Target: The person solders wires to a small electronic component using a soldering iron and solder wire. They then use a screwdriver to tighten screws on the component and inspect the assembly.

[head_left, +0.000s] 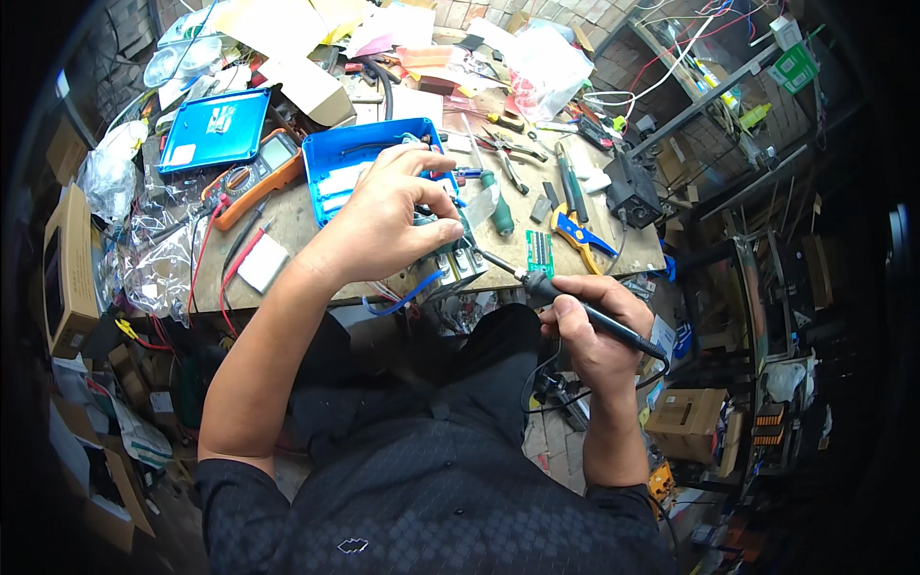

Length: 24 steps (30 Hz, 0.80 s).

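My right hand (pixel 609 331) is closed round the dark handle of a soldering iron (pixel 541 287). The iron's metal shaft points up and left, its end close to a silver block with terminals (pixel 462 265) at the table's front edge. Above that block, my left hand (pixel 383 206) is closed in a pinch, with thumb and forefinger curled toward each other. What lies between them is too small to make out. An open blue box (pixel 311 182) with white parts and wires inside stands just beyond my left hand. A blue wire (pixel 407 302) hangs by the block.
A green circuit board (pixel 540 254), a blue-and-yellow cutter (pixel 580 235), pliers (pixel 505 161) and a green-handled screwdriver (pixel 502 216) lie on the right. An orange multimeter (pixel 251 182) and a blue lid (pixel 216 131) lie on the left. Papers and plastic bags (pixel 546 67) crowd the back.
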Each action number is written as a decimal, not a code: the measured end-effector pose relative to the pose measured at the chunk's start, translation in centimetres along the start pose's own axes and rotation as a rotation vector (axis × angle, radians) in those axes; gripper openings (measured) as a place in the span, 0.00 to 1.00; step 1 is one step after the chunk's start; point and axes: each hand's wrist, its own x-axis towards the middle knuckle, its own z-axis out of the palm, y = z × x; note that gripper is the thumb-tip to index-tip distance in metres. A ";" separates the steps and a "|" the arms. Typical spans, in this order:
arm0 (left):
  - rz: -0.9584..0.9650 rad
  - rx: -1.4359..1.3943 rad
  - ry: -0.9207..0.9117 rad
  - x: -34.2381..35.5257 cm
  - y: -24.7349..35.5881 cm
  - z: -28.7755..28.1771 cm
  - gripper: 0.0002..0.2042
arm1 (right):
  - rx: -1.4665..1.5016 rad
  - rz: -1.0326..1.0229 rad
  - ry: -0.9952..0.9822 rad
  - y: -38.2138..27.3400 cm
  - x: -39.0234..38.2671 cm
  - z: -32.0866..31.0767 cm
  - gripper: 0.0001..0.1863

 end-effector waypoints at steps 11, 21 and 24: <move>-0.026 0.005 -0.015 -0.2 0.1 -0.1 0.06 | -0.084 -0.068 -0.116 -1.0 2.2 -1.1 0.11; -0.019 -0.013 0.008 -0.2 -0.2 0.0 0.07 | -0.032 0.023 -0.087 -1.5 2.2 -0.8 0.10; -0.015 -0.014 0.008 -0.2 0.1 -0.2 0.07 | -0.033 0.028 -0.078 -1.6 2.1 -0.7 0.10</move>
